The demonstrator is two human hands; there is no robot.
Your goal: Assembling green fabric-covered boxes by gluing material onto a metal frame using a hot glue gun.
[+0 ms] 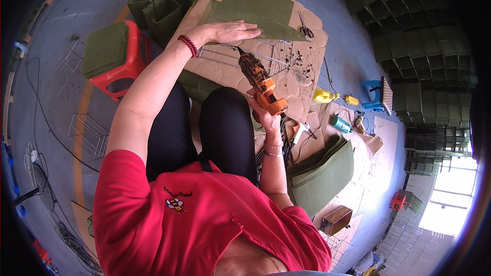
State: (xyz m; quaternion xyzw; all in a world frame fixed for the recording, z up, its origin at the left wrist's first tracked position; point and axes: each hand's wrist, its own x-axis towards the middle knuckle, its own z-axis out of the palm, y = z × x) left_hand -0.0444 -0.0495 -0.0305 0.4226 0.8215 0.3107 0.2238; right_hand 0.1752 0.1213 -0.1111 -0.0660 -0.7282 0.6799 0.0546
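My right hand [263, 115] is closed around the handle of an orange glue gun [269, 96]. Its front half is coated with dark residue, and its thin tip points toward my left hand [230, 31]. The left hand lies flat, fingers stretched out, along the near edge of a green felt sheet [255, 10]. Under and beside that sheet a wire frame [220, 56] rests on a cardboard-covered table [307, 84]. Part of the frame is hidden by the hand and the sheet.
Scissors [305, 25] lie at the table's right. A red stool [134, 53] bearing green sheets stands left, near green boxes [163, 7]. On the right are another glue gun [300, 130], a yellow bottle [323, 96], a teal bottle [341, 123] and stacked green sheets [327, 174].
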